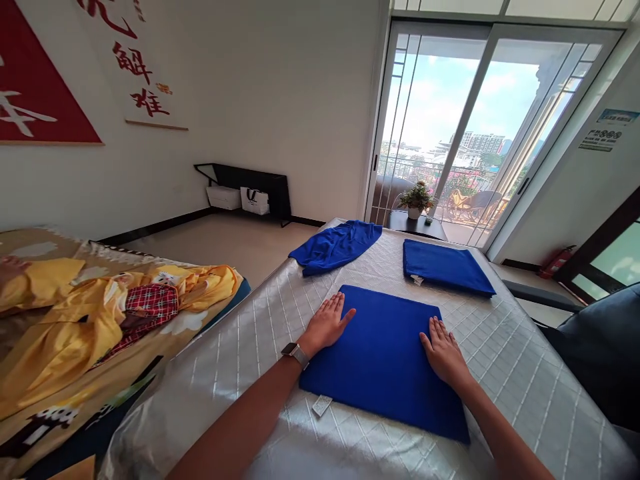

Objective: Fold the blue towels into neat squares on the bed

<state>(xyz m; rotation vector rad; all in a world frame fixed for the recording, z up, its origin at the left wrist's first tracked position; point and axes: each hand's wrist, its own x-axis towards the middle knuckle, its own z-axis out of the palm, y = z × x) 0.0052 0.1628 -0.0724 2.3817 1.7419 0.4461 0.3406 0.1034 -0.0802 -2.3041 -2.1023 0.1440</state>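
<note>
A flat, squarely folded blue cloth (380,360) lies in front of me on a quilted silver cover (240,353). My left hand (327,323) rests open on its left edge, fingers stretched away from me. On the opposite edge, my right hand (443,350) lies flat with fingers extended. A white label (321,405) sticks out from the near left edge of the cloth. Beyond it, to the right, is a second folded blue cloth (447,267) with its own small tag. Farther left, a crumpled blue cloth (337,247) is spread loosely.
To the left is another surface with a patterned sheet (195,323), yellow clothing (80,327) and a red plaid piece (153,307). At its far left, part of another person's hand shows. A potted plant (416,199) stands by the glass door; a black chair (600,340) is at right.
</note>
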